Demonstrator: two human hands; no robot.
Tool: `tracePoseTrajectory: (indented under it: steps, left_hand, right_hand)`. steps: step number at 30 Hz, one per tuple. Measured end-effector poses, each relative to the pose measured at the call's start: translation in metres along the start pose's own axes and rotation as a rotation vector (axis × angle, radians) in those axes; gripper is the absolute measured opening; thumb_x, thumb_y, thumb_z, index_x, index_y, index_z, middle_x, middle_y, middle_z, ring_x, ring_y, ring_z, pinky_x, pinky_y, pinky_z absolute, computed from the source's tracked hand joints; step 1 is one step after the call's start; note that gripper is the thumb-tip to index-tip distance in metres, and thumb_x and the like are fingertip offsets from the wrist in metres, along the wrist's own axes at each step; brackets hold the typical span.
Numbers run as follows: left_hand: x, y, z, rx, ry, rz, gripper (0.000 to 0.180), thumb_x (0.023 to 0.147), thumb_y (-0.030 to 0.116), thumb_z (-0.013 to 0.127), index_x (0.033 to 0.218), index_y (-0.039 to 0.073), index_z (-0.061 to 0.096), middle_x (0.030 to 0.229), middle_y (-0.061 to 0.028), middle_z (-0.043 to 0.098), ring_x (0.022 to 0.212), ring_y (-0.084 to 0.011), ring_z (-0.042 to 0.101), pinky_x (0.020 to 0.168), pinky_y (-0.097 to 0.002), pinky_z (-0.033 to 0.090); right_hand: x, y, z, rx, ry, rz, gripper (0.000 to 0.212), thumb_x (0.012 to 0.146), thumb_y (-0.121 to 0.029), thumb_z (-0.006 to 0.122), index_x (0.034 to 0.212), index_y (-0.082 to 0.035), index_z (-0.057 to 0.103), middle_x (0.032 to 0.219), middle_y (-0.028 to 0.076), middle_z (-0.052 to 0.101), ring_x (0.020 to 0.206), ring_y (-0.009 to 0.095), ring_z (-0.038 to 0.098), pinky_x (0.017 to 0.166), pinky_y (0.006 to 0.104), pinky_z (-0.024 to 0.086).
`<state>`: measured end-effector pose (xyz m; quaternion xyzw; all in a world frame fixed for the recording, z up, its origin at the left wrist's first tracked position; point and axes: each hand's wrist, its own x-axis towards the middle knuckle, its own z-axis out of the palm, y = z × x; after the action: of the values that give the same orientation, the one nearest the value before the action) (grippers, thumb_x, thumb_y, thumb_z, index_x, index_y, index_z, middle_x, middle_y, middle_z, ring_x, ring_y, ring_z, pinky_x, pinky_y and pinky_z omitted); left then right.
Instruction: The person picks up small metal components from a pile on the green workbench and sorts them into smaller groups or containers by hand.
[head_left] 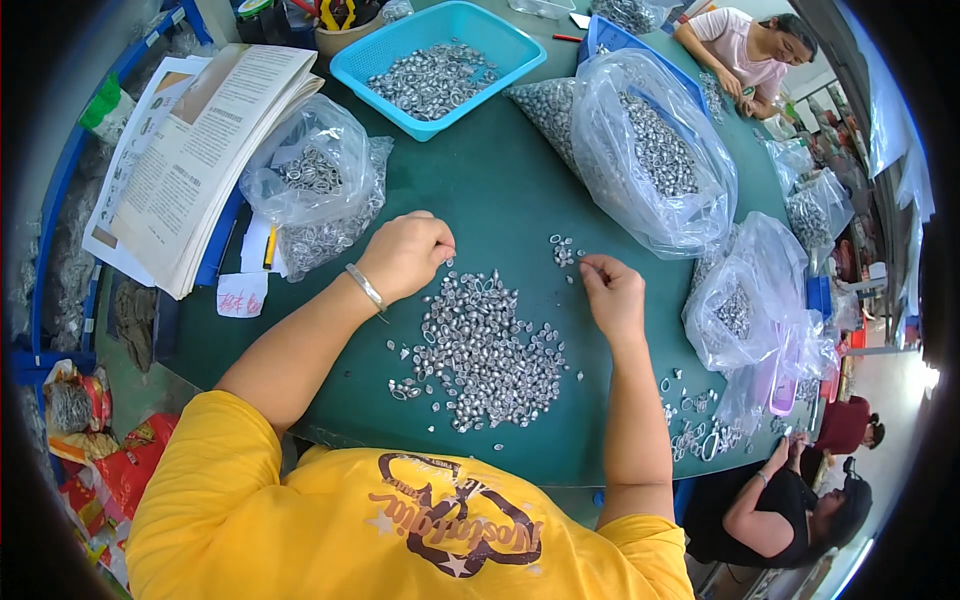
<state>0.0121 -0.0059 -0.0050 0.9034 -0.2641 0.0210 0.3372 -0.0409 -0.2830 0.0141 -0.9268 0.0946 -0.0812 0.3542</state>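
A loose pile of small silver oval metal pieces [490,350] lies on the green table in front of me. My left hand [405,258], with a bangle at the wrist, is pinched closed above the pile's far left edge. A tiny silver bit shows by its fingertips, but I cannot tell whether it is gripped. To the right, my right hand [614,298] has thumb and forefinger pressed together beside a small separate cluster of pieces [562,250]. Whatever is between those fingers is too small to make out.
A blue plastic basket [440,115] of pieces stands at the back. Filled clear bags [655,150] sit at the right, another bag [315,190] at left beside stacked papers [195,160]. Rings [700,440] lie near right. Other people [765,60] work at the right side.
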Motion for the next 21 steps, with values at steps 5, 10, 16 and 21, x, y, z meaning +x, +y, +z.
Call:
tracePoseTrajectory:
  steps: [5,10,16,21]
  left_hand:
    - [-0.004,0.001,-0.019,-1.561,-0.152,-0.613,0.01,0.084,0.01,0.06,0.091,0.003,0.057,0.064,0.0054,0.046,0.05,-0.0018,0.036,0.04,-0.0167,0.026]
    - [-0.013,-0.008,-0.033,-1.971,0.002,-0.701,0.006,0.085,0.006,0.058,0.089,0.003,0.056,0.067,0.005,0.045,0.048,-0.0002,0.033,0.039,-0.0157,0.023]
    - [-0.014,0.001,-0.016,-0.39,-0.028,-0.24,0.009,0.077,0.01,0.065,0.084,0.004,0.068,0.075,-0.0067,0.061,0.067,-0.0186,0.059,0.055,-0.0294,0.046]
    - [-0.013,0.003,0.002,-0.067,-0.018,-0.036,0.01,0.074,0.016,0.067,0.083,0.011,0.069,0.08,-0.0096,0.061,0.073,-0.0302,0.059,0.067,-0.0373,0.048]
  right_hand:
    - [-0.012,0.001,0.009,-0.092,-0.038,-0.113,0.011,0.078,-0.01,0.065,0.083,0.0,0.066,0.059,0.007,0.058,0.052,0.013,0.053,0.054,0.0268,0.044]
    - [-0.011,0.013,-0.009,1.21,-0.346,0.286,0.004,0.08,-0.007,0.063,0.08,-0.003,0.061,0.059,-0.003,0.048,0.046,0.003,0.039,0.038,0.0193,0.024]
    - [0.001,0.009,0.005,0.465,-0.071,0.206,0.013,0.078,-0.008,0.066,0.086,0.002,0.066,0.056,-0.001,0.051,0.049,0.006,0.044,0.042,0.0214,0.033]
    - [0.003,0.015,0.019,-0.056,0.086,-0.22,0.016,0.079,-0.009,0.067,0.092,-0.001,0.067,0.063,0.01,0.059,0.054,0.011,0.052,0.054,0.0256,0.043]
